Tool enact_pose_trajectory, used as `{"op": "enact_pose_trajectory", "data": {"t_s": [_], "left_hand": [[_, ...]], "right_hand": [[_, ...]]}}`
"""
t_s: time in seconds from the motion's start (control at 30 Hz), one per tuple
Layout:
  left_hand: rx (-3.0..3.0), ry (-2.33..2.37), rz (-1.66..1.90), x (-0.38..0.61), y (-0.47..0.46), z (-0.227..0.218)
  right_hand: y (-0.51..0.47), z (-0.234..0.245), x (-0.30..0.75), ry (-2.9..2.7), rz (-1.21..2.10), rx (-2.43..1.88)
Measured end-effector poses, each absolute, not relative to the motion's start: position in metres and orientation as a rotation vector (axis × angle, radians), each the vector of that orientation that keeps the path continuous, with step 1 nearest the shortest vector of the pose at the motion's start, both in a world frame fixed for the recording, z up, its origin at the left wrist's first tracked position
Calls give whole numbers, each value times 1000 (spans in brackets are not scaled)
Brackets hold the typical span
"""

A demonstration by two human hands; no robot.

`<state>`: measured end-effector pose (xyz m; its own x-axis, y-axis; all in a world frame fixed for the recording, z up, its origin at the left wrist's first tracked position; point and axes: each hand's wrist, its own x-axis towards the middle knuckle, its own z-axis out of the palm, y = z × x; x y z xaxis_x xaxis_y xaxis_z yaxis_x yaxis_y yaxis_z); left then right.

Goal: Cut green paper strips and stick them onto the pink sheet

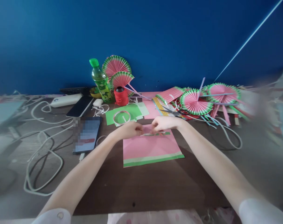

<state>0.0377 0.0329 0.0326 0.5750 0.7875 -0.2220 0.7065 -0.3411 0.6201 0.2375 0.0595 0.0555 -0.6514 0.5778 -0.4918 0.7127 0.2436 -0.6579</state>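
Observation:
A pink sheet of paper (150, 146) lies on the brown table, with pale and dark green bands along its near edge. Over its far part, my left hand (130, 130) and my right hand (164, 123) face each other, fingers pinched. Between the fingertips runs a thin pale strip (148, 134), too small to make out whether it is tape or paper. A green strip (166, 133) lies along the far edge, partly hidden by my right hand. Just beyond, a roll of tape (121, 117) rests on green paper (110, 115). Scissors (171, 111) lie past my right hand.
Pleated pink-and-green paper fans (196, 102) pile up at the back right; more fans (116, 67) lean on the blue wall. A green bottle (101, 81) and a red thread spool (121, 96) stand at the back. Left are a phone (88, 135) and a looped white cable (62, 161).

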Motion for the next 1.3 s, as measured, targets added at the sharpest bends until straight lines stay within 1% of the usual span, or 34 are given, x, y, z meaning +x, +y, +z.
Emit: {"op": "enact_pose_trajectory", "data": {"t_s": [0.37,0.77,1.3], "left_hand": [[2177,1268,126,44,37,28],[2236,1396,24,53,32,35],[2256,1419,-96,58,27,40]], "right_hand": [[61,50,233,2282,-1255,1279],[62,48,233,2270,-1264,1277],[61,51,235,2236,-1187,1318]]}}
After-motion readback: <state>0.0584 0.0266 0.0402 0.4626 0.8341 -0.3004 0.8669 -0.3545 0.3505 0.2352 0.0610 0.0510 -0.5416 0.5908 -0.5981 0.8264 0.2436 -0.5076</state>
